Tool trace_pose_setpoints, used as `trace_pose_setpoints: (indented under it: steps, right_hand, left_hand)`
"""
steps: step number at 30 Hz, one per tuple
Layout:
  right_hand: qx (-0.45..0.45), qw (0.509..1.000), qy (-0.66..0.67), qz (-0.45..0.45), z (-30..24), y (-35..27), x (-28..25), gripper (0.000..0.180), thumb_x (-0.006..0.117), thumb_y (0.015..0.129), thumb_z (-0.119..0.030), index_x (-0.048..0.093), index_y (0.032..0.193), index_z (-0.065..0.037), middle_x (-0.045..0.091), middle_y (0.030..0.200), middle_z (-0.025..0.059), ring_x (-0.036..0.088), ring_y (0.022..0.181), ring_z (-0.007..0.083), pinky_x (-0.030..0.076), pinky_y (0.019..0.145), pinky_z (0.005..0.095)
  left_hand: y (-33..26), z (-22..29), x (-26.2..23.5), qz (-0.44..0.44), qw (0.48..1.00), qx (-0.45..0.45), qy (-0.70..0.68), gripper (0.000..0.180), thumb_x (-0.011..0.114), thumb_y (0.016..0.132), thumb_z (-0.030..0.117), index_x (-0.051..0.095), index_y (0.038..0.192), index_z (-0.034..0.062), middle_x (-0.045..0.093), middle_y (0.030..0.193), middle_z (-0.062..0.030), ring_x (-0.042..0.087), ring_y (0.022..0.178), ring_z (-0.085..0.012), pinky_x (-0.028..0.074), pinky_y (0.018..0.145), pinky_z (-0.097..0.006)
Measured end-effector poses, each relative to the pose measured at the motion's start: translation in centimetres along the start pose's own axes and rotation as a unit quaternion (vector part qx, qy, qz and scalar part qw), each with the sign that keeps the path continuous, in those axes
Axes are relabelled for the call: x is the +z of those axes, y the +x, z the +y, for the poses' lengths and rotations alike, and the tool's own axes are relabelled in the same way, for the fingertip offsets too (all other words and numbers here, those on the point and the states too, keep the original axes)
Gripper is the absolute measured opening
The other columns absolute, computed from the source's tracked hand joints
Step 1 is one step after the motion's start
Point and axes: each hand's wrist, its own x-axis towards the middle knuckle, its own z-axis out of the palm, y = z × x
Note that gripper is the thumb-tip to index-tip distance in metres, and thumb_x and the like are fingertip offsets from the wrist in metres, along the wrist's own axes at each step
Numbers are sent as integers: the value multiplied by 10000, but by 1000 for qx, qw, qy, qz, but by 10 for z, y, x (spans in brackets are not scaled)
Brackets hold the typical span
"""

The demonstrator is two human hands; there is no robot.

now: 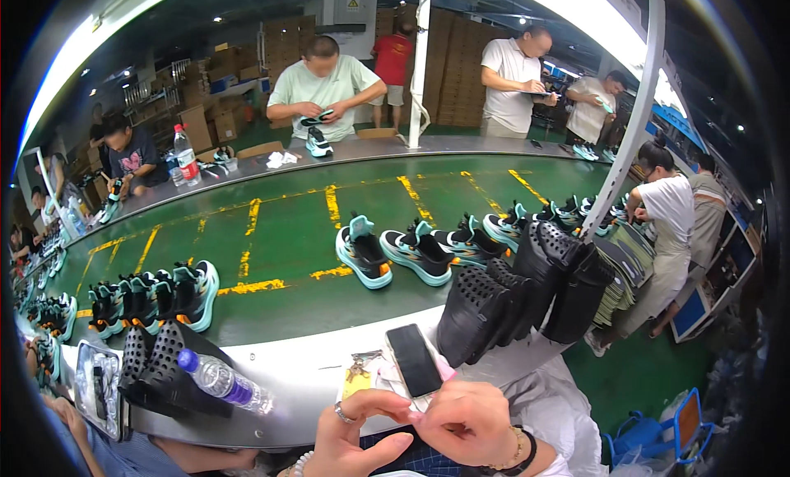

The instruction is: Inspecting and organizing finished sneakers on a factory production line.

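My left hand (362, 436), with a ring on one finger, has its thumb and index finger apart. Its index fingertip meets the curled fingers of my right hand (469, 423), which is closed; whatever it pinches is too small to make out. Just beyond them, a smartphone (414, 359) with a dark screen lies on the white bench edge (304, 362). Beside the phone are a small bunch of keys (362, 363) and a yellow tag (356, 382). Several black perforated boot-shaped pieces (473, 312) stand right of the phone.
Black and teal sneakers (364, 252) line the green conveyor belt (288, 263). A purple-capped water bottle (224, 384) lies at left near more black perforated pieces (169, 366) and a clear-lidded tray (99, 386). Several people work across the belt. A blue stool (658, 436) stands at lower right.
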Motion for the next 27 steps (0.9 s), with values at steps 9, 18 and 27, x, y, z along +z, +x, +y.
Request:
trace_pose_setpoints:
  steps: [9,18,27]
  right_hand:
    - [-38,997,-58,-13,1,-5,-8,298,802,647,-48,521,740,-81,519,521,16,590,497,172,430,416,236]
    - [-176,972,-156,-6,-8,6,-21,192,756,594,-80,602,708,-61,456,555,-15,481,466,132,384,412,233]
    - [-190,962,-194,-39,-10,-1,-29,230,748,641,9,586,798,-37,571,666,116,559,557,244,483,523,298]
  left_hand:
    - [1,5,7,-25,999,22,29,251,624,697,-89,574,940,-48,618,879,-127,605,819,-183,454,765,-291]
    - [2,12,17,-44,996,70,34,217,616,751,-65,574,961,-34,599,884,-101,568,812,-180,440,757,-288]
    - [8,12,23,-42,997,65,26,212,601,754,-79,565,960,-41,591,897,-113,570,821,-169,440,756,-284]
